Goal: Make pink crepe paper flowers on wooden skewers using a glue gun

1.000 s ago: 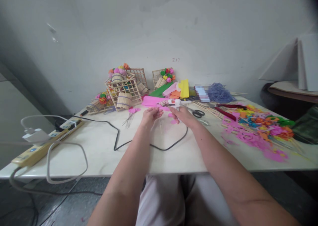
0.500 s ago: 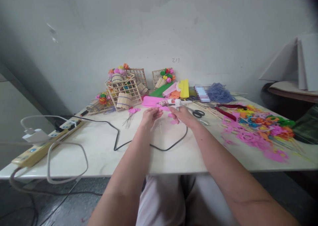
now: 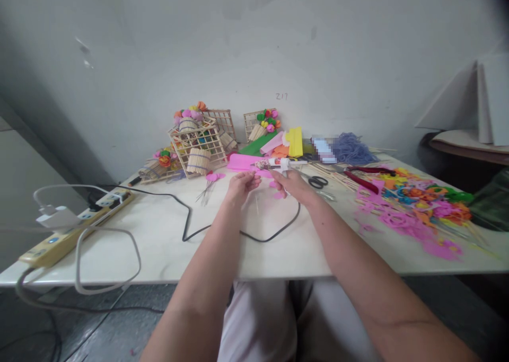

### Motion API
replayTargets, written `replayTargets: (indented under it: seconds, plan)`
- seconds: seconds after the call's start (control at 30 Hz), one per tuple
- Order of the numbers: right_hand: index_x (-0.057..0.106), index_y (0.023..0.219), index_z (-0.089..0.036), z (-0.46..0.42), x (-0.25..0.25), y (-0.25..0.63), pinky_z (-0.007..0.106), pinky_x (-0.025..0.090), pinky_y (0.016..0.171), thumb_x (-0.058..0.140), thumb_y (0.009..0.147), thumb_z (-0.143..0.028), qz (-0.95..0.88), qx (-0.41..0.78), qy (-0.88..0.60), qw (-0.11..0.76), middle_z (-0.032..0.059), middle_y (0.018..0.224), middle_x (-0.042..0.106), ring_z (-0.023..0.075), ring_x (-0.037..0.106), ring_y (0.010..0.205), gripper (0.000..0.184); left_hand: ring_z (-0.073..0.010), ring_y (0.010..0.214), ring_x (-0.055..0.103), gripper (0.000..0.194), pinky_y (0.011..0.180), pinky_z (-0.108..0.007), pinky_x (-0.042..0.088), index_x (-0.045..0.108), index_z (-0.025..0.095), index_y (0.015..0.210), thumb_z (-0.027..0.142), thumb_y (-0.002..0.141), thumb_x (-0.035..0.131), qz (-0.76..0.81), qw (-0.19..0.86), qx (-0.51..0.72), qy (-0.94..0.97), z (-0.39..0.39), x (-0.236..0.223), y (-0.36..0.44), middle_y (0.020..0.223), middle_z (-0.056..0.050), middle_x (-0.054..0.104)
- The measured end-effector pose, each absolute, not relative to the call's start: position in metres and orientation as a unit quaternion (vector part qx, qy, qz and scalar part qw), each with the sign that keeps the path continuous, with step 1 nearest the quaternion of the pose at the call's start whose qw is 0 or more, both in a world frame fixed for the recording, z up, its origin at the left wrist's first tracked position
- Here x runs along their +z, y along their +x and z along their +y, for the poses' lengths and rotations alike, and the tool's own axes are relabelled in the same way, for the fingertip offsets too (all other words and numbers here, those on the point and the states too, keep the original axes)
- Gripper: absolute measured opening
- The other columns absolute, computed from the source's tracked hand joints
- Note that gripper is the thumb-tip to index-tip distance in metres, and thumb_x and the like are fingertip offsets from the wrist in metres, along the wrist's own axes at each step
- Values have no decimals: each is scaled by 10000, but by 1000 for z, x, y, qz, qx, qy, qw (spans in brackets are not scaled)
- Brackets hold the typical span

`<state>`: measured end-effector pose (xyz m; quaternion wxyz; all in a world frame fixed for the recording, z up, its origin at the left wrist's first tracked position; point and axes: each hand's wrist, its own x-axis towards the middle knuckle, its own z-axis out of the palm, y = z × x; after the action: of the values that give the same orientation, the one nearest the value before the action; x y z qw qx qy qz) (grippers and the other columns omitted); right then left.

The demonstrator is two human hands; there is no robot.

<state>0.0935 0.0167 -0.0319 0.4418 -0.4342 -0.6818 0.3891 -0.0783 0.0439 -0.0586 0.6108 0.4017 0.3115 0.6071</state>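
Observation:
My right hand (image 3: 292, 184) is wrapped round a white glue gun (image 3: 283, 163), whose tip points left and whose glue stick sticks out at the back. The gun's black cord (image 3: 262, 240) runs from under this hand across the table. Close to the tip, my left hand (image 3: 242, 186) has its fingers pinched together; what they hold is too small to make out. Behind both hands lies a sheet of pink crepe paper (image 3: 240, 162). A pink paper piece (image 3: 263, 175) shows between the hands. To the left, pink petals on thin wires (image 3: 212, 177) rest on the table.
Stick frames and bundles with paper flowers (image 3: 199, 160) stand at the back left. A power strip (image 3: 75, 229) with cables lies left. On the right are black scissors (image 3: 318, 182), red-handled pliers (image 3: 363, 179), purple yarn (image 3: 352, 149) and a heap of paper scraps (image 3: 413, 213).

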Motion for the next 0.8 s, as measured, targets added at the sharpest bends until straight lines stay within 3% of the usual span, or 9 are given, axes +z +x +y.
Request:
replayTargets:
  seconds: [0.8]
  plan:
    - [498, 607, -160, 16, -30, 94, 207, 365, 349, 487, 689, -610, -682, 389, -444, 432, -24, 456, 480, 69, 419, 337, 457, -100, 554, 605, 82, 567, -203, 483, 597, 80, 760, 127, 692, 603, 315, 606, 614, 396, 45, -58, -80, 664, -70, 644]
